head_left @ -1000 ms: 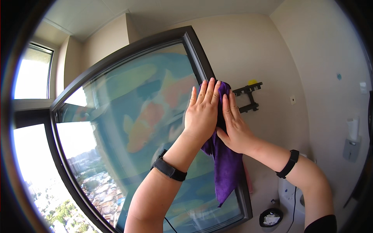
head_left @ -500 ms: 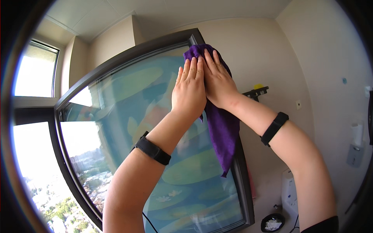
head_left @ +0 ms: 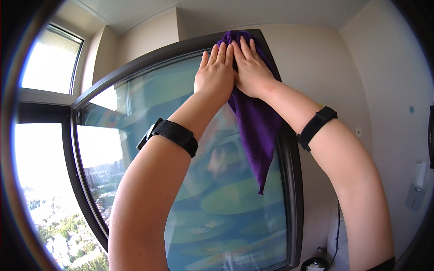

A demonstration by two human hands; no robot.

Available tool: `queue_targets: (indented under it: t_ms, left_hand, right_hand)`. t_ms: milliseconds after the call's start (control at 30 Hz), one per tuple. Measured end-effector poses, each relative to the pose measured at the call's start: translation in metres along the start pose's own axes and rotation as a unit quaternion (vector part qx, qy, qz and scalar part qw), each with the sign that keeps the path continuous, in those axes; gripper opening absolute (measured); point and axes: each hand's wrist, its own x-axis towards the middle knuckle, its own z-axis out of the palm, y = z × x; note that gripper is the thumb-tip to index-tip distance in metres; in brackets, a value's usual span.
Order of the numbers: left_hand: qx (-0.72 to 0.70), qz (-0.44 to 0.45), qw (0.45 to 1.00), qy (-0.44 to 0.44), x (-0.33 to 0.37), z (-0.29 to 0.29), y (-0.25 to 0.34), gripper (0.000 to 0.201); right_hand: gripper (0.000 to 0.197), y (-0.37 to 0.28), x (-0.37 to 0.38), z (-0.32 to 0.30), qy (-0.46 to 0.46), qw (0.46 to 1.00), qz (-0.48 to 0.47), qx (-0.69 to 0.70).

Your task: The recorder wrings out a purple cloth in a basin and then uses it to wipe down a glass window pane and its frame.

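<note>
Both of my hands lie flat, side by side, near the top right corner of an open window sash [head_left: 297, 198] with a dark frame. Beneath them is a purple cloth [head_left: 258, 135], bunched at the top and hanging down in a long point over the glass pane [head_left: 244, 198]. My left hand [head_left: 214, 74] has its fingers stretched upward at the cloth's left edge. My right hand [head_left: 253, 72] presses on the cloth with fingers extended. The hands nearly touch at the fingertips and thumbs. Each forearm wears a black strap.
Left of the sash is the bright window opening [head_left: 40, 167] with trees and buildings far below. A smaller upper window [head_left: 52, 61] is at the far left. At lower right stand a dark bin [head_left: 315, 262] and a hanging cable [head_left: 337, 235]. A dispenser [head_left: 416, 189] hangs on the right wall.
Both hands and the cloth have moved up and leftward to the top edge of the sash. The view has shifted a little, so the right-wall items sit lower.
</note>
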Motion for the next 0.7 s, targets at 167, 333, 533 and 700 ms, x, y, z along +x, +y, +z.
queue_targets:
  t_ms: [167, 333, 533, 700]
  left_hand:
    - [0.017, -0.016, 1.000, 0.007, -0.032, -0.006, -0.037, 0.060]
    - [0.021, -0.025, 0.999, 0.003, -0.064, -0.016, -0.088, 0.062]
    - [0.007, -0.038, 0.999, 0.020, -0.102, -0.025, -0.146, 0.063]
    - [0.024, -0.047, 0.999, 0.013, -0.122, -0.035, -0.185, 0.063]
  right_hand:
    - [0.076, -0.047, 0.001, 0.014, 0.040, 0.998, -0.002, 0.037]
    - [0.080, -0.099, 0.018, 0.025, 0.038, 0.998, -0.032, 0.043]
    - [0.080, -0.163, 0.034, 0.040, 0.036, 0.996, -0.053, 0.063]
    - [0.080, -0.205, 0.049, 0.048, 0.046, 0.995, -0.061, 0.064]
